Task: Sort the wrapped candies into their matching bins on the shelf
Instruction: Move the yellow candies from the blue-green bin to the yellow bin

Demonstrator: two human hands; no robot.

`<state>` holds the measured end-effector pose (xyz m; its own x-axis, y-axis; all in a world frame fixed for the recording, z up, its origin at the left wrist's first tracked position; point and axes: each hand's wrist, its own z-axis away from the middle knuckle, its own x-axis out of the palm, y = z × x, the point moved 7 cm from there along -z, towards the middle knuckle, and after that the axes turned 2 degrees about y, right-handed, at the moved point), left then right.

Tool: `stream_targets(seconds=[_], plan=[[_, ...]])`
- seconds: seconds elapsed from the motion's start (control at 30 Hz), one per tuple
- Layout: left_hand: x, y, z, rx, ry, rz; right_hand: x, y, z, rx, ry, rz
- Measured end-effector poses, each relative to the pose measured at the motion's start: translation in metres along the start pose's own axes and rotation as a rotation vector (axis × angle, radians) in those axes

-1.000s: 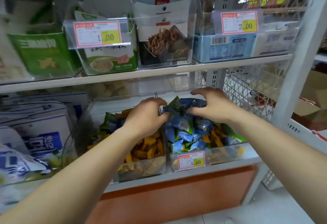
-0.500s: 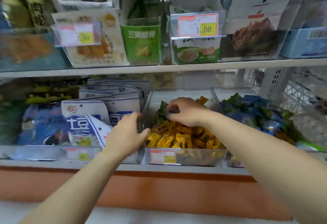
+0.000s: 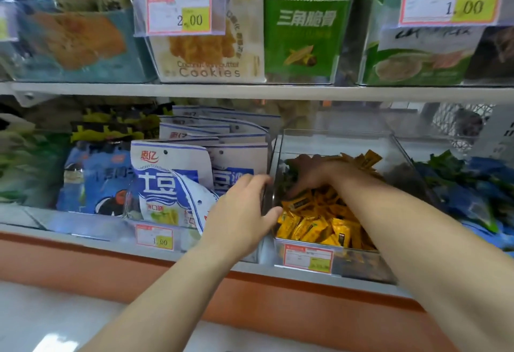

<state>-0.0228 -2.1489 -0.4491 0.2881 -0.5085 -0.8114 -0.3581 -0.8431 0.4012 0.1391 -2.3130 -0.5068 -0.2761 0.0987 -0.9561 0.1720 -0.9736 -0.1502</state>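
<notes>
A clear bin (image 3: 335, 134) on the lower shelf holds a heap of yellow wrapped candies (image 3: 319, 223). A few dark green wrapped candies (image 3: 286, 177) lie at its back left corner. My right hand (image 3: 310, 175) reaches into that corner, fingers curled down onto the green candies; its fingertips are hidden. My left hand (image 3: 243, 212) straddles the bin's left wall, thumb inside and fingers outside, holding it. To the right, another bin holds blue and green wrapped candies (image 3: 472, 187).
White and blue snack bags (image 3: 167, 182) stand in a bin just left of my left hand. The upper shelf (image 3: 250, 91) hangs low over the bins, carrying a cookie box (image 3: 208, 53) and a green box (image 3: 304, 37). A price tag (image 3: 307, 258) sits on the bin's front.
The view has swung left from the blue candy bin to the yellow one. My right hand crossed into the yellow bin's back left corner. My left hand moved to that bin's left wall.
</notes>
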Motion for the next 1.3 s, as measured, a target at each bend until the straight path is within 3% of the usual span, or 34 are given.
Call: stream_targets(seconds=[0.17,0.27,0.53,0.8,0.93,1.07,1.2,1.3], plan=[[0.000,0.002,-0.001,0.005,0.012,0.010,0.003,-0.004,-0.002,-0.019,0.005,-0.013],[0.000,0.003,-0.001,-0.006,0.014,0.014,0.010,-0.009,0.001,-0.045,-0.036,0.100],[0.001,0.004,-0.002,-0.045,-0.009,0.012,-0.009,-0.019,0.014,-0.131,0.166,0.025],[-0.002,0.005,-0.003,-0.073,-0.023,0.045,-0.069,0.031,0.059,-0.087,0.426,-0.583],[-0.007,0.014,-0.006,-0.092,0.040,0.008,-0.076,0.060,0.089,-0.059,0.441,-0.863],[-0.008,0.048,-0.012,0.003,0.158,0.049,-0.067,0.079,0.115,0.009,0.446,-1.017],[0.039,0.082,-0.019,-0.081,-0.082,0.360,-0.055,0.085,0.134,0.096,0.506,-1.095],[0.070,0.100,-0.019,-0.115,-0.219,0.526,-0.042,0.077,0.141,0.122,0.453,-1.097]])
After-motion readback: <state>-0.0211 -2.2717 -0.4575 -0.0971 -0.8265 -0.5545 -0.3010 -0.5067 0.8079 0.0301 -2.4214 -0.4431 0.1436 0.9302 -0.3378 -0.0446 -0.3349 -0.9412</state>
